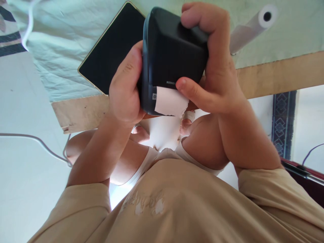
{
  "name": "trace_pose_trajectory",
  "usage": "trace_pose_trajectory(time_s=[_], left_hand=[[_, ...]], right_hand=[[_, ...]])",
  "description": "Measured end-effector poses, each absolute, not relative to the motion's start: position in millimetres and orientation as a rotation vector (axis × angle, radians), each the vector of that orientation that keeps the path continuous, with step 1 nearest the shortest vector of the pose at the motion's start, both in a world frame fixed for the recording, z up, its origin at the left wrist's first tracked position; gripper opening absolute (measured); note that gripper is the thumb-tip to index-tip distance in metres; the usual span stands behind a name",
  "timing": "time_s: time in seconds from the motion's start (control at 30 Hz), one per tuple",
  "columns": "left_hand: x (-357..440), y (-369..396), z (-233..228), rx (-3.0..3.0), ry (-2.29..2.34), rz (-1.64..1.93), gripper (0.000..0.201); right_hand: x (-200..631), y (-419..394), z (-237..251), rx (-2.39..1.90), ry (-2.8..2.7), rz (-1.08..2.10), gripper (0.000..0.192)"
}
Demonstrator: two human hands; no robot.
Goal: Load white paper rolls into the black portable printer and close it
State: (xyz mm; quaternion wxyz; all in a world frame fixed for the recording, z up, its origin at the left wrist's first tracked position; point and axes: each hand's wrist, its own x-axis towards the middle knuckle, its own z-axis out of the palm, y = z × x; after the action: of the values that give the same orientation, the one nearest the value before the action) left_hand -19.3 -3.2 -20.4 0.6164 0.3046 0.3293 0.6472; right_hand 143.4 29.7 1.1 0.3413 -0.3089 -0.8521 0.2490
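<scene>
Between my two hands is a black label printer, raised above the table's near edge. White paper with a ragged end sticks out of the printer's lower side. My left hand is wrapped round the printer's left side, its fingers mostly hidden behind. My right hand grips the right side, fingers over the top corner and thumb on the front by the paper slot, partly covering the printed brand name.
A dark-screened tablet lies on the pale green cloth to the left, partly behind the printer. At the right lies a white paper roll. The bare wooden table edge runs across. A white cable hangs at the left.
</scene>
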Motion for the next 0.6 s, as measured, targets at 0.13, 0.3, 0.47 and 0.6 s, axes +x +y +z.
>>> trace_pose_trajectory(time_s=[0.13, 0.3, 0.47, 0.6], left_hand=[[-23.7, -3.4, -24.5, 0.653, 0.896, 1.545, 0.024], [-27.4, -4.0, -23.9, 0.673, 0.931, 1.561, 0.021], [-23.9, -1.1, -20.7, 0.631, 0.844, 1.557, 0.026], [-18.8, 1.2, -16.2, 0.611, 0.685, 1.47, 0.031]], right_hand=[[141.2, 27.4, 4.4, -0.791, -2.22, 0.654, 0.053], [142.4, 30.1, 0.9, -0.721, -2.205, 0.67, 0.061], [143.0, 32.2, -1.1, -0.694, -2.21, 0.672, 0.066], [143.9, 31.0, 2.4, -0.737, -2.237, 0.673, 0.068]])
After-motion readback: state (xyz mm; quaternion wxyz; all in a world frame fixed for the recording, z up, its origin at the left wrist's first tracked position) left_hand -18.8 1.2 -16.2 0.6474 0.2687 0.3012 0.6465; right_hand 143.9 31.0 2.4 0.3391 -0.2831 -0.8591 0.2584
